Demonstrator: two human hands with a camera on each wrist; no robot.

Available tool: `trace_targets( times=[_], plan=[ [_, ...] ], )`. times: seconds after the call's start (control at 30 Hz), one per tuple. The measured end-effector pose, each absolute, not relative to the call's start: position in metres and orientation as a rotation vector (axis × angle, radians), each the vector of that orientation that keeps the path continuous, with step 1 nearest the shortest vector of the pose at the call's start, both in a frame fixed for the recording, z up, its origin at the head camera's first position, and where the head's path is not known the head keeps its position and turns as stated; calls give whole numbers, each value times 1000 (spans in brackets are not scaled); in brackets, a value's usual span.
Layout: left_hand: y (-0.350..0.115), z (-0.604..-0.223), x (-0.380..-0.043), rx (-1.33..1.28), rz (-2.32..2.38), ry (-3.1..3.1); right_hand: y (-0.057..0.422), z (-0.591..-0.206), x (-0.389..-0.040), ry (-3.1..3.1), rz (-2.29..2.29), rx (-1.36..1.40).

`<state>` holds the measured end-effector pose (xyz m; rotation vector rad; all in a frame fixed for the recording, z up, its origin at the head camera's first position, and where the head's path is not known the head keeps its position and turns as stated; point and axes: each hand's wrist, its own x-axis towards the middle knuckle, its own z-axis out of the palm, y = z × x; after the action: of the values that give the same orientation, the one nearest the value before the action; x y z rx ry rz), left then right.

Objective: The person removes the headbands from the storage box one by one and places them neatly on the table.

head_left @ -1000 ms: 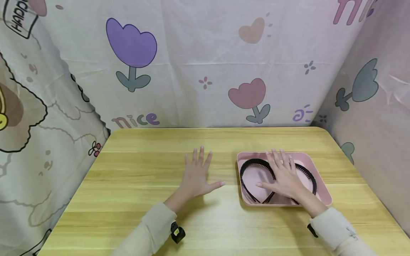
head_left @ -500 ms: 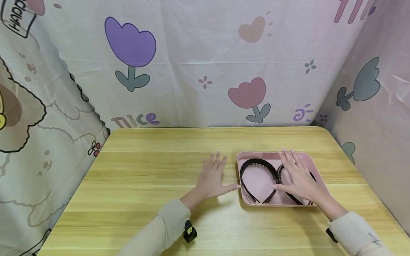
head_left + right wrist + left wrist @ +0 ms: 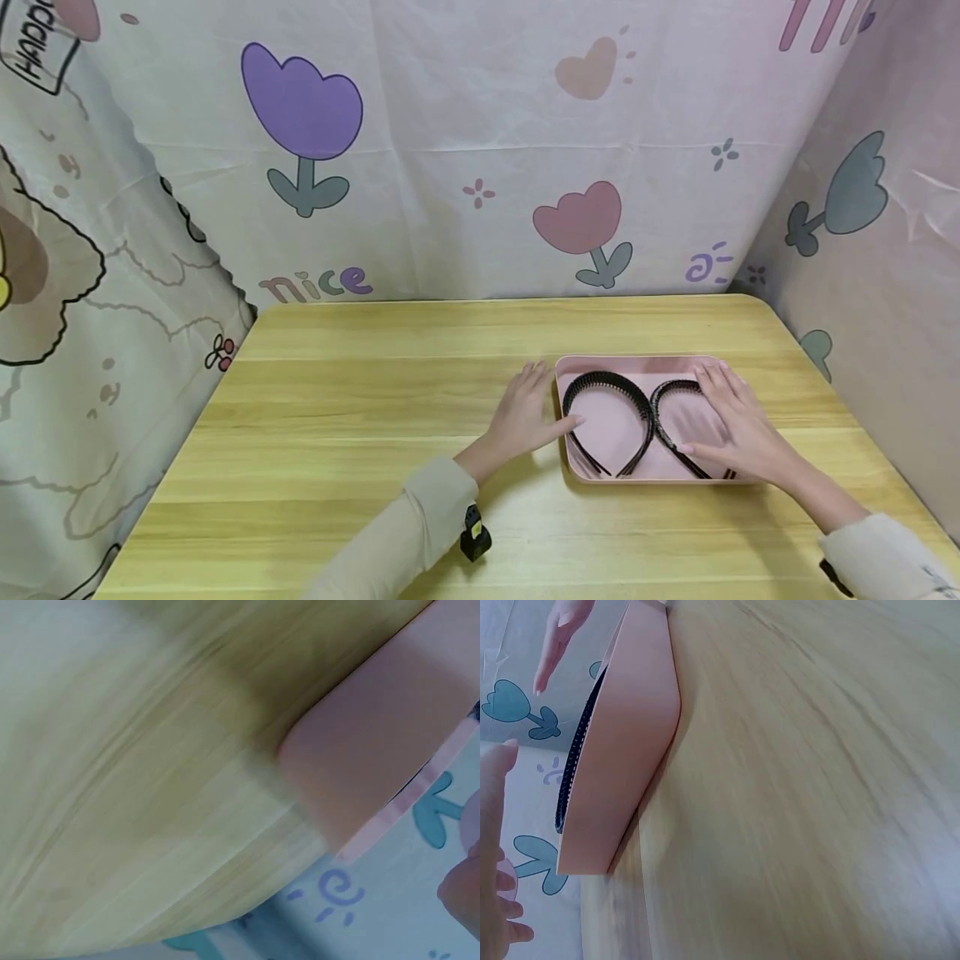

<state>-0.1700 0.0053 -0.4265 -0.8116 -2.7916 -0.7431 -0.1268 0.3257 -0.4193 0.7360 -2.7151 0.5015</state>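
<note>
A shallow pink tray (image 3: 628, 363) lies on the wooden table, right of the middle. Inside it, side by side, are black toothed headbands, one group (image 3: 606, 379) on the left and another (image 3: 663, 425) on the right. My left hand (image 3: 525, 414) is at the tray's left end, fingers extended and thumb reaching over the rim. Over the tray's right end is my right hand (image 3: 741, 425), fingers extended, hiding part of the right headbands. Neither hand grips anything. In the left wrist view the tray's outer wall (image 3: 626, 735) stands beside the left hand's thumb (image 3: 496, 772).
The light wooden table (image 3: 337, 417) extends left and in front of the tray. Behind it hangs a white cloth (image 3: 450, 100) printed with tulips, and more printed cloth hangs on both sides. Black devices (image 3: 475, 533) are strapped at the wrists.
My left hand has moved right, up to the tray's left end. My right hand has slid right across the tray to its right end, uncovering more headbands. The tray has not moved.
</note>
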Motion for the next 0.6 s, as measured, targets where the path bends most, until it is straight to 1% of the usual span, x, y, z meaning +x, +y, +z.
trace_targets(
  times=[0.2,0.5,0.6],
  plan=[
    [17,-425,-176,-851,-867,-2686,346,-421,-122,-2696,559,750],
    [34,-429,-184,-809,-943,-2652,375,-431,-105,-2756,666,648],
    [37,-432,-187,-782,-952,-2630,382,-437,-100,-2743,635,642]
  ],
)
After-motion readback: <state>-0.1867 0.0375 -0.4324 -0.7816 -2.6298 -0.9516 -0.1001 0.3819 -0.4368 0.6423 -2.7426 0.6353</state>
